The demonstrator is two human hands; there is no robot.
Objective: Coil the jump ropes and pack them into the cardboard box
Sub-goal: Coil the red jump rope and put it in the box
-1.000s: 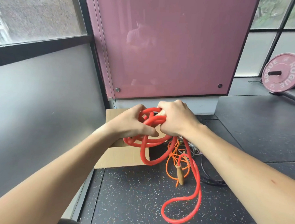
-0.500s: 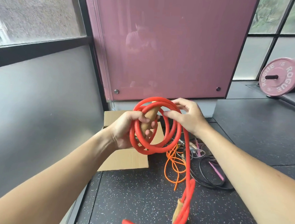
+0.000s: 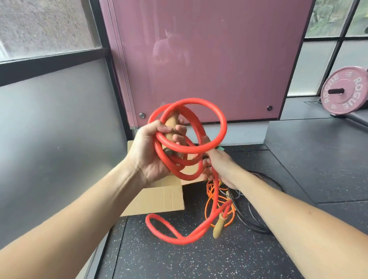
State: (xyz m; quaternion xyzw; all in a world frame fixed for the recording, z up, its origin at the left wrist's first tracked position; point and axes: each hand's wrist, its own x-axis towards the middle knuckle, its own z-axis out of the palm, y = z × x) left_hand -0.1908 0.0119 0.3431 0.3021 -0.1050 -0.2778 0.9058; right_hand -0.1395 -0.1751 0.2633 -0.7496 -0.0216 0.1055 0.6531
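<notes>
My left hand [image 3: 151,152] grips a wooden handle and several coils of a thick red jump rope [image 3: 219,124], held up above the cardboard box [image 3: 159,199]. My right hand [image 3: 222,166] holds the same rope just below the coils, on the strand that runs down to the floor. That loose tail loops over the floor and ends in a second wooden handle [image 3: 219,227]. A thin orange rope [image 3: 210,195] and a black rope [image 3: 253,222] lie tangled on the floor to the right of the box. The box's inside is hidden behind my hands.
The box stands in a corner against a grey wall [image 3: 52,133] on the left and a pink panel [image 3: 203,55] behind. A pink weight plate [image 3: 345,91] on a bar sits at the far right. The floor is dark speckled rubber [image 3: 194,266].
The coil has been lifted higher and has gained a wider loop. My right hand dropped from the coil's top to the hanging strand below. The loose tail shifted on the floor.
</notes>
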